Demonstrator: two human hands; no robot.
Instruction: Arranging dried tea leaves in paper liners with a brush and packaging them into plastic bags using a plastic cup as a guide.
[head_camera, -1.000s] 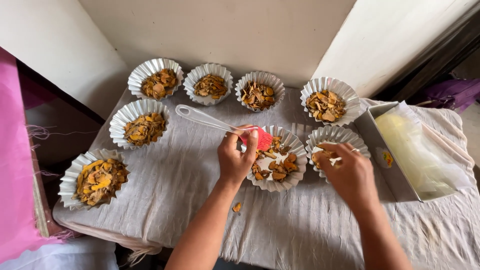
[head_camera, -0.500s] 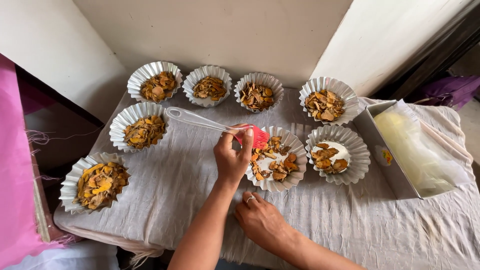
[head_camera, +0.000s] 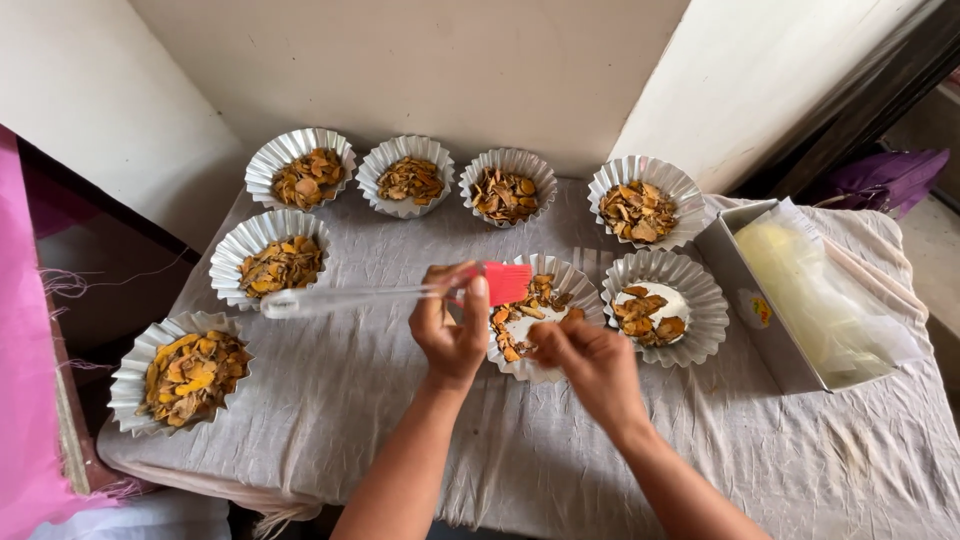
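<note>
Both hands meet over the half-filled fluted foil cup (head_camera: 545, 315) at the middle of the grey cloth (head_camera: 380, 390): the left hand (head_camera: 450, 325) grips a clear-handled pastry brush (head_camera: 400, 292), its red bristles above that cup's left rim. The right hand (head_camera: 592, 362) covers the cup's near edge, fingers curled; whether it grasps anything cannot be told. Just right of this cup sits another foil cup (head_camera: 665, 308) with fewer dried slices.

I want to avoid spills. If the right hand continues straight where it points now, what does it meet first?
Probably the dried slices in the fluted tin directly beneath the right hand; how high the fingers are above them is unclear.
</note>
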